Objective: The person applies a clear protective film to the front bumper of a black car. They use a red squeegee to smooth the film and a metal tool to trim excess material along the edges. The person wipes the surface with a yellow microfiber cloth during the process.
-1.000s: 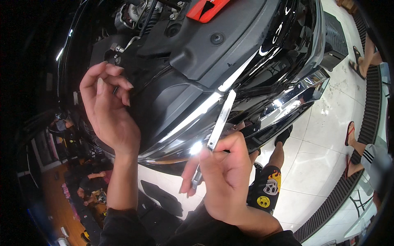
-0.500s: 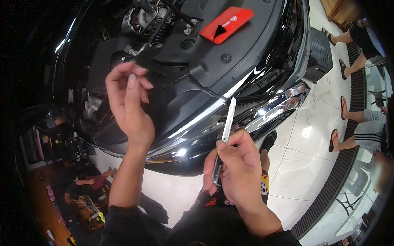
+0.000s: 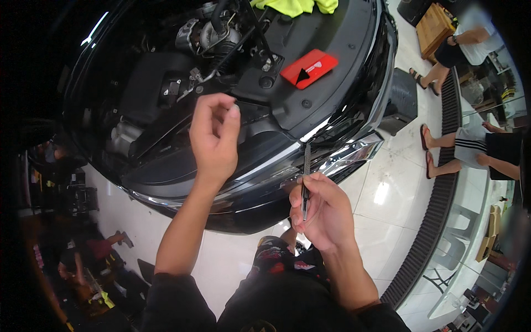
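Right hand (image 3: 326,210): is gripping a slim knife (image 3: 305,195), blade pointing away toward the car's front edge; contact is not showing clearly. Left hand (image 3: 215,144): is hovering over the black car (image 3: 249,216), fingers curling, any held item not showing. Red card (image 3: 318,65), black triangle mark: is lying on the black plastic cover (image 3: 345,41). Yellow-green cloth (image 3: 296,5): is lying beyond it. Person in grey striped shorts (image 3: 470,148): is standing at right, near a dark floor grating (image 3: 434,188).

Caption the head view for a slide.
Right hand holding a slim grey-bladed cutter, left hand curled, over a glossy black car with exposed engine.
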Demonstrator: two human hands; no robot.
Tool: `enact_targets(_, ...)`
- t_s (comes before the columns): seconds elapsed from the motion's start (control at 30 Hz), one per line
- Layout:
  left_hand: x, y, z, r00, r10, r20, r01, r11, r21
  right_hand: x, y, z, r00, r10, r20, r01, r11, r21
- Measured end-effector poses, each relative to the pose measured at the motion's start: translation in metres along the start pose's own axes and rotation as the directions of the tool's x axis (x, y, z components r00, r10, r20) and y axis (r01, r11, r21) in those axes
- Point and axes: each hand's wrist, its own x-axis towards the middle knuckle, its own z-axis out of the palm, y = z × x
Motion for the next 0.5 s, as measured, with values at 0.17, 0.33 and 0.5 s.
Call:
enact_targets(0.17, -0.006, 0.019, 0.003, 0.994, 0.110, 0.025, -0.113, 0.983, 0.147, -0.001, -0.017, -0.012, 0.994, 0.104, 0.014, -0.103, 0.994, -0.043)
enact_targets(0.33, -0.021, 0.030, 0.010, 0.976, 0.193, -0.097, -0.172, 0.966, 0.194, 0.006, -0.028, 0.010, 0.989, 0.132, -0.064, -0.136, 0.989, -0.062)
enact_targets(0.5, -0.087, 0.048, -0.002, 0.974, 0.075, -0.212, -0.040, 0.985, 0.165, 0.003, -0.031, 0.020, 0.987, 0.133, -0.090, -0.142, 0.983, -0.112)
